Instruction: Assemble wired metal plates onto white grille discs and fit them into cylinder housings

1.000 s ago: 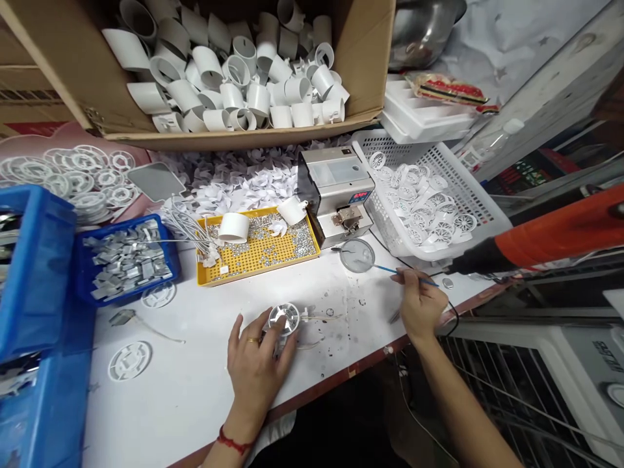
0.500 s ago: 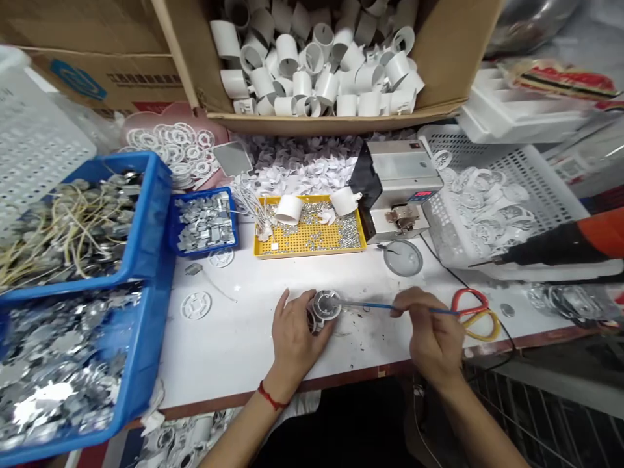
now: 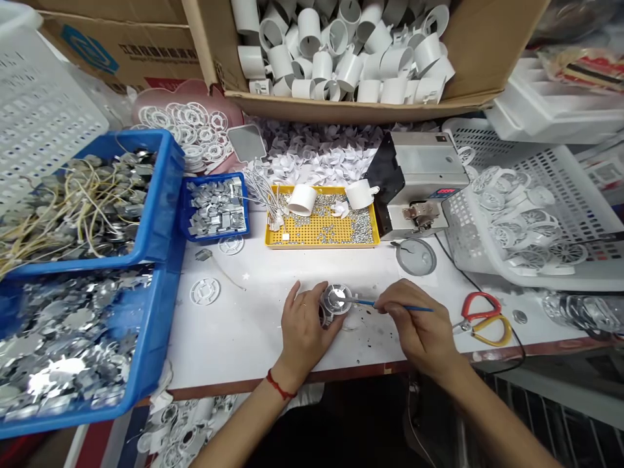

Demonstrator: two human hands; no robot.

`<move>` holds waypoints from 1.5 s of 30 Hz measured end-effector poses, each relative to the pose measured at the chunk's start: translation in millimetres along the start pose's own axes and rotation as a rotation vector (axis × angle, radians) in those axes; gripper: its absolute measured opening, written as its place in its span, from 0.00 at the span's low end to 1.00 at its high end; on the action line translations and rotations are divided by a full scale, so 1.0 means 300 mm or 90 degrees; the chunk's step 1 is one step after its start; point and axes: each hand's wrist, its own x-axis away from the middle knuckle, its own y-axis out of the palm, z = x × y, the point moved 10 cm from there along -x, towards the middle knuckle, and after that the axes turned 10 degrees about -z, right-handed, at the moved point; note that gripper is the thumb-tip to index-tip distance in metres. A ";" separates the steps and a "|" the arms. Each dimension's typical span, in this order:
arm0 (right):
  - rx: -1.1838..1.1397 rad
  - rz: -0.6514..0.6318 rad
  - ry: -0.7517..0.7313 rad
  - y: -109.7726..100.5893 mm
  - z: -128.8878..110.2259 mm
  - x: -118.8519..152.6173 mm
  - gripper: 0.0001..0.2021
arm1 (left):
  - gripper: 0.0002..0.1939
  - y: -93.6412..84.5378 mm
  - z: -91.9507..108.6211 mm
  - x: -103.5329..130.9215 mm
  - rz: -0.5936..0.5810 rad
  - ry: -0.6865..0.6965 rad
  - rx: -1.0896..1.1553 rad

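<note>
"Where's the round white piece?"

"On the near side of the table, at the left hand. The thumb and forefinger are closed about its edge; the other fingers spread loosely."

"Anything under it?"

"Something pale, mostly covered by the hand. I can't make it out."

"And the right hand?"

"Fingers pinched on a thin blue-handled tool, held slanting. Its tip is over the shiny middle of the piece; I can't tell if it touches."

"What's near them?"

"A round grey dish beyond the right hand, just beside a metal machine. A yellow tray of tiny metal bits lies farther back, and a red-and-yellow-handled tool rests to the right."
</note>
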 end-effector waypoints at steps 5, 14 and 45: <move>0.140 -0.141 -0.082 0.057 -0.064 -0.079 0.09 | 0.23 0.002 -0.001 0.002 0.000 0.002 0.015; 0.274 -0.237 -0.131 0.097 -0.101 -0.113 0.11 | 0.20 -0.002 -0.001 0.006 0.015 0.009 0.020; -0.016 0.096 -0.031 -0.117 -0.028 0.047 0.07 | 0.29 -0.026 0.008 0.015 0.033 0.000 0.021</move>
